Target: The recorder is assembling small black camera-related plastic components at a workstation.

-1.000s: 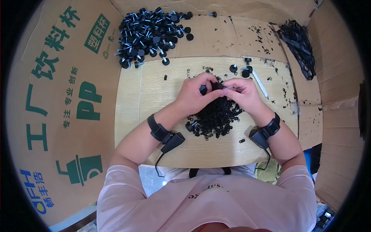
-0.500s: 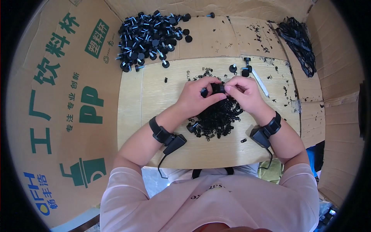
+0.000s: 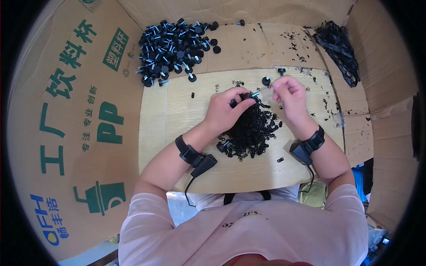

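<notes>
Left hand (image 3: 228,108): pinched a small black knob (image 3: 245,95) above the loose black parts pile (image 3: 250,131). Right hand (image 3: 289,95): fingertips pinched together just beside the knob; its contents could not be told. Surface: pale wooden board (image 3: 177,115) on printed cardboard walls (image 3: 75,111). Heap of blue-stemmed knobs (image 3: 171,48) at rear left.

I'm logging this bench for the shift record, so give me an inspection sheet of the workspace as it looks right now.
Surface: pale wooden board, bare at its left.
Job's things: left hand pinches a small black knob with a thin pin; right hand close by, fingertips together.
Clutter: heap of small black parts; pile of black knobs; black scraps.
Grippers: both hands busy.
Cables: lead from left wristband.
Surroundings: printed cardboard walls.
</notes>
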Tool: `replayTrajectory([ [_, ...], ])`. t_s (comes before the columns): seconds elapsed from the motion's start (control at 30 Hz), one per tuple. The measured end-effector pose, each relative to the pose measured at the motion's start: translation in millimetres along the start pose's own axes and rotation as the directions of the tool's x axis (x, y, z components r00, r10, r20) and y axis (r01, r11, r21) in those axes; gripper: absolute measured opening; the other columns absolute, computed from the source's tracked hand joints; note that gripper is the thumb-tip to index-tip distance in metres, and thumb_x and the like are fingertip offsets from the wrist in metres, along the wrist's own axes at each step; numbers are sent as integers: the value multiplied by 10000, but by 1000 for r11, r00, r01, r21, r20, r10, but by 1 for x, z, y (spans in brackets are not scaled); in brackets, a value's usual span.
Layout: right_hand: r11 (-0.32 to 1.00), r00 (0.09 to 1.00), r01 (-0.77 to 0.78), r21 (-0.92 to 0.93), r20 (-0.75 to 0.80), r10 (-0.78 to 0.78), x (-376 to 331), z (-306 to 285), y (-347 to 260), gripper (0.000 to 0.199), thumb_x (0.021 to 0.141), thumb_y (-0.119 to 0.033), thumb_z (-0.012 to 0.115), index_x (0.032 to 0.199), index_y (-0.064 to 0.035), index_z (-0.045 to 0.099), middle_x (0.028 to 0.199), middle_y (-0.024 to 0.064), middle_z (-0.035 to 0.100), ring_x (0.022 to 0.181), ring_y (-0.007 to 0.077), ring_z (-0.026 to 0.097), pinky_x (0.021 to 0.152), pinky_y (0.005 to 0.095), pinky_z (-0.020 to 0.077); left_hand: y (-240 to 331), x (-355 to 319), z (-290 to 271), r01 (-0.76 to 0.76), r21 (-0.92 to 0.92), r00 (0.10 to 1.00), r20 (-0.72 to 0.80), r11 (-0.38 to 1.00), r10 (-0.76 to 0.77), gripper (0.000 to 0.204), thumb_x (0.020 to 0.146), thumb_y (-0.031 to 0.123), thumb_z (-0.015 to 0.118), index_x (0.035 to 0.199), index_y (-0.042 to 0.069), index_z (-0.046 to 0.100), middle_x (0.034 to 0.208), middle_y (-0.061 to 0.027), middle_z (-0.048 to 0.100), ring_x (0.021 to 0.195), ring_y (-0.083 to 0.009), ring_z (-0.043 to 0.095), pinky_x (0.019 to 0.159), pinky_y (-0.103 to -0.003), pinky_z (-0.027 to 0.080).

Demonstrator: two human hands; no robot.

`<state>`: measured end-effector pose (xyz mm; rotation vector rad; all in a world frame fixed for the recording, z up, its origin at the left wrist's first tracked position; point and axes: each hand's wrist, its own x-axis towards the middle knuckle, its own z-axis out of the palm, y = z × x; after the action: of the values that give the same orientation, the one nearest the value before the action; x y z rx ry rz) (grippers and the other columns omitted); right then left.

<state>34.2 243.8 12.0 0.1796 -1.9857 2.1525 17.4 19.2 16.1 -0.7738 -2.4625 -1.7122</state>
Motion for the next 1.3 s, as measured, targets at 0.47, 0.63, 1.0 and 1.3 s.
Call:
replayTrajectory([
  [0.47,874,828,449,186,-454,-329,6,-120,-106,138,1032,-133,597,1059,-7,645,873,28,590,723,111,477,671,248,413,-3,-7,-2,-204,-130,979,-31,970,202,218,932,85,727,1128,-9,697,725,-31,665,654,-83,569,635,-254,472],
  [0.63,734,988,74,675,-147,36,-17,-44,-80,135,1033,-152,590,1073,-30,628,1061,73,656,848,144,599,766,230,486,-4,-8,-2,-210,-193,978,-54,958,203,222,958,106,700,1153,2,690,723,-37,663,656,-87,566,647,-258,472],
  [1.0,983,979,-116,-144,148,137,-31,34,-15,242,950,-6,697,1190,24,710,908,-40,641,804,28,531,698,184,408,-7,-8,-2,-238,-150,971,-75,960,229,280,922,183,761,1114,36,621,700,-41,635,620,-130,572,602,-286,461],
  [1.3,940,999,33,-341,27,-26,-39,36,-4,186,964,-10,681,1131,46,740,897,-10,687,770,38,550,699,184,424,-13,-8,-2,-249,35,966,-68,968,250,326,891,337,791,1009,53,682,736,-97,681,643,-255,667,610,-350,517],
])
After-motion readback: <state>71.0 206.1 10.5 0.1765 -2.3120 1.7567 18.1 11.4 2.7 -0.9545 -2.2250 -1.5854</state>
